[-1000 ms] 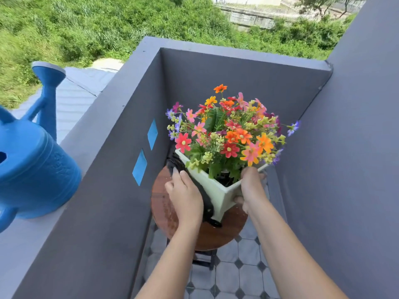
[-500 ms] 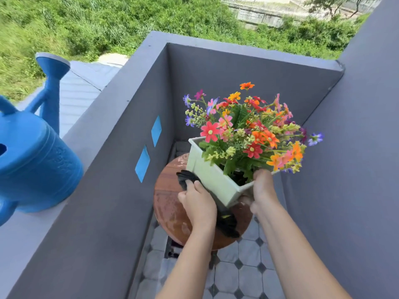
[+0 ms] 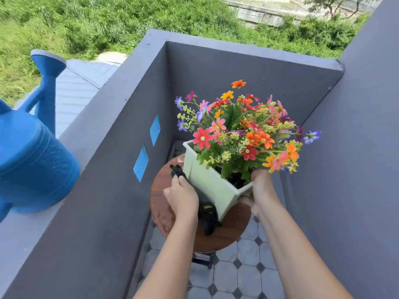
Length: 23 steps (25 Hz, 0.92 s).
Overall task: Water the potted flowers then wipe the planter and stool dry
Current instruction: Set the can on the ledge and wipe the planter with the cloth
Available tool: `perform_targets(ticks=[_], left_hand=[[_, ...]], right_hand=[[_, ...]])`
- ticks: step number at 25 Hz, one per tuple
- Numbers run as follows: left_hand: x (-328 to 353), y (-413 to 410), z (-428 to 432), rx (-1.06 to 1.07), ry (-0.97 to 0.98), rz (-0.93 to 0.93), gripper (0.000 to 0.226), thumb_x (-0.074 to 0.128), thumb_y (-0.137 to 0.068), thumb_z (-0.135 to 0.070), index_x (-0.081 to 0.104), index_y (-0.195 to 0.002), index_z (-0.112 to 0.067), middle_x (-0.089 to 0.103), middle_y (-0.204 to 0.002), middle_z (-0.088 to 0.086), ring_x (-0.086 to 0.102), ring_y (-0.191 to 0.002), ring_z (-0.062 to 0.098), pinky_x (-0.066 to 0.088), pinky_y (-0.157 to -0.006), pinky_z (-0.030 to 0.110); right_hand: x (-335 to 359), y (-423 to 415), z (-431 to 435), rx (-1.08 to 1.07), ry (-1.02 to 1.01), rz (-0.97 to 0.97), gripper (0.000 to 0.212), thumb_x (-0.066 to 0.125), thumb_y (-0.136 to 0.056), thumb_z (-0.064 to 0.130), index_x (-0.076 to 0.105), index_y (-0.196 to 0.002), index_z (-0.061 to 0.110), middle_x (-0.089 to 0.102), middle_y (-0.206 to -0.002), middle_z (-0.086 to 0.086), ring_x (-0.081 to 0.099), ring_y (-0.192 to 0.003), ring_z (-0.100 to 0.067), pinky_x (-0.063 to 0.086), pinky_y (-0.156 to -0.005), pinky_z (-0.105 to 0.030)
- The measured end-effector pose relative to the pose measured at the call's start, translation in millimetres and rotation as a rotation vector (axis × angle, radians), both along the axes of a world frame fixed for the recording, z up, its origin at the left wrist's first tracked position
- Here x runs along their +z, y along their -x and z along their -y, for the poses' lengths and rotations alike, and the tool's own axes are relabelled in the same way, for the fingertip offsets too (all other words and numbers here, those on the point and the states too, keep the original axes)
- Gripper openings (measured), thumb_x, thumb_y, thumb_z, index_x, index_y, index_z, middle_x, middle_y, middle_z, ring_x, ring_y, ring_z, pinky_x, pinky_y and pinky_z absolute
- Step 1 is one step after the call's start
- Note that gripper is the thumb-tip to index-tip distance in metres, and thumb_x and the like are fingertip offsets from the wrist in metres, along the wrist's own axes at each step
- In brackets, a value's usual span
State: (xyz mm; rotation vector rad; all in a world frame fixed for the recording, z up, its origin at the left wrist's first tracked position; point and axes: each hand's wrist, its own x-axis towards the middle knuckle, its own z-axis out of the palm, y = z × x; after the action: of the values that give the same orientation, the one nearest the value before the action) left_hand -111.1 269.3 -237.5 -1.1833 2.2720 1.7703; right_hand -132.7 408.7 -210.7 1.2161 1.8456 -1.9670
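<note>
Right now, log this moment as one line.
phase: wipe planter | left hand: holds cloth against planter side | right hand: grips planter corner, planter tilted | stool: wet patches | can: on wall

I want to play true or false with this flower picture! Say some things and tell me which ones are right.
1. The blue watering can stands on top of the grey wall. True.
2. The planter sits flat on the stool. False: it is tilted, and the right hand grips its rim.
3. The left hand holds a black cloth against the planter's side. True.
4. The stool's top is square. False: it is round and wooden.
5. The flowers are all one colour. False: they are red, orange, pink, yellow and purple.
</note>
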Motion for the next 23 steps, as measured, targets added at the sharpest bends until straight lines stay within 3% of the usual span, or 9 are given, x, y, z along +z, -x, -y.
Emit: perform_targets(ticks=[2, 5, 7, 9, 12, 15, 16, 19, 23], left_hand=[[-2.1, -10.7, -2.3, -0.013, -0.041, 0.057, 0.045, 0.025, -0.099, -0.028, 0.052, -0.129, -0.008, 0.05, -0.129, 0.019, 0.044, -0.114, 0.03, 0.036, -0.099, 0.037], [30.9, -10.7, -14.8, 0.014, -0.071, -0.175, 0.045, 0.03, -0.099, -0.03, 0.05, -0.132, -0.007, 0.053, -0.121, 0.019, 0.05, -0.112, 0.033, 0.039, -0.101, 0.044], [48.1, 1.2, -12.3, 0.042, -0.053, -0.29, 0.043, 0.031, -0.099, -0.027, 0.053, -0.126, -0.002, 0.054, -0.112, 0.025, 0.049, -0.111, 0.034, 0.037, -0.101, 0.045], [45.5, 17.6, 2.6, 0.029, -0.016, -0.226, 0.04, 0.032, -0.098, -0.028, 0.06, -0.115, -0.007, 0.057, -0.113, 0.024, 0.049, -0.114, 0.033, 0.037, -0.103, 0.044], [44.3, 34.1, 32.8, -0.089, -0.124, -0.024, 0.045, 0.035, -0.089, -0.051, 0.061, -0.084, -0.014, 0.063, -0.113, 0.021, 0.057, -0.108, 0.036, 0.043, -0.1, 0.047], [53.0, 38.2, 54.5, -0.254, -0.313, 0.023, 0.046, 0.052, -0.078, -0.066, 0.068, -0.081, -0.023, 0.069, -0.091, 0.001, 0.065, -0.09, 0.021, 0.051, -0.084, 0.036], [53.0, 39.7, 59.1, -0.362, -0.298, 0.015, 0.044, 0.058, -0.074, -0.065, 0.069, -0.081, -0.023, 0.067, -0.086, -0.002, 0.064, -0.084, 0.017, 0.051, -0.076, 0.034], [46.6, 41.0, 63.9, -0.429, -0.148, -0.069, 0.025, 0.067, -0.06, -0.043, 0.059, -0.066, -0.02, 0.054, -0.066, 0.0, 0.052, -0.065, 0.021, 0.039, -0.061, 0.032], [50.2, 35.4, 58.9, -0.223, -0.137, -0.138, 0.007, 0.059, -0.059, -0.028, 0.061, -0.06, -0.021, 0.053, -0.06, 0.001, 0.051, -0.064, 0.024, 0.042, -0.062, 0.034]], right_hand=[[-2.0, 3.1, -0.3, 0.024, -0.034, 0.011, 0.023, 0.035, -0.086, 0.021, 0.029, -0.109, 0.022, 0.034, -0.072, -0.003, 0.041, -0.063, -0.025, 0.045, -0.055, -0.034], [0.8, 1.4, 2.9, 0.04, -0.042, 0.05, 0.007, 0.036, -0.091, 0.02, 0.031, -0.097, 0.017, 0.032, -0.071, -0.003, 0.04, -0.063, -0.027, 0.04, -0.051, -0.034], [1.6, 1.1, 3.5, 0.065, -0.017, 0.026, 0.018, 0.038, -0.086, 0.022, 0.033, -0.102, 0.017, 0.034, -0.074, -0.004, 0.047, -0.071, -0.029, 0.046, -0.057, -0.037], [0.6, 1.0, 3.7, 0.068, 0.001, 0.0, 0.034, 0.038, -0.077, 0.024, 0.033, -0.11, 0.019, 0.037, -0.078, -0.005, 0.049, -0.074, -0.029, 0.052, -0.065, -0.043], [0.0, 0.4, 0.4, 0.111, -0.046, -0.014, 0.015, 0.036, -0.082, 0.028, 0.031, -0.096, 0.026, 0.041, -0.081, -0.005, 0.051, -0.071, -0.028, 0.057, -0.066, -0.042], [9.0, 4.5, -4.6, 0.191, -0.093, 0.009, 0.01, 0.034, -0.085, 0.022, 0.029, -0.077, 0.026, 0.039, -0.073, -0.004, 0.046, -0.063, -0.027, 0.046, -0.057, -0.032], [13.9, 6.7, -5.4, 0.2, -0.083, -0.002, 0.003, 0.036, -0.079, 0.024, 0.038, -0.079, 0.022, 0.041, -0.074, -0.005, 0.045, -0.068, -0.028, 0.043, -0.063, -0.033], [16.2, 11.7, -8.3, 0.313, -0.083, 0.024, 0.048, 0.036, -0.064, 0.029, 0.06, -0.1, 0.009, 0.058, -0.099, -0.014, 0.055, -0.093, -0.032, 0.044, -0.086, -0.042], [19.9, 13.6, -6.1, 0.276, -0.005, -0.138, 0.034, 0.046, -0.073, 0.04, 0.067, -0.083, 0.015, 0.07, -0.093, -0.012, 0.066, -0.089, -0.03, 0.05, -0.084, -0.042]])
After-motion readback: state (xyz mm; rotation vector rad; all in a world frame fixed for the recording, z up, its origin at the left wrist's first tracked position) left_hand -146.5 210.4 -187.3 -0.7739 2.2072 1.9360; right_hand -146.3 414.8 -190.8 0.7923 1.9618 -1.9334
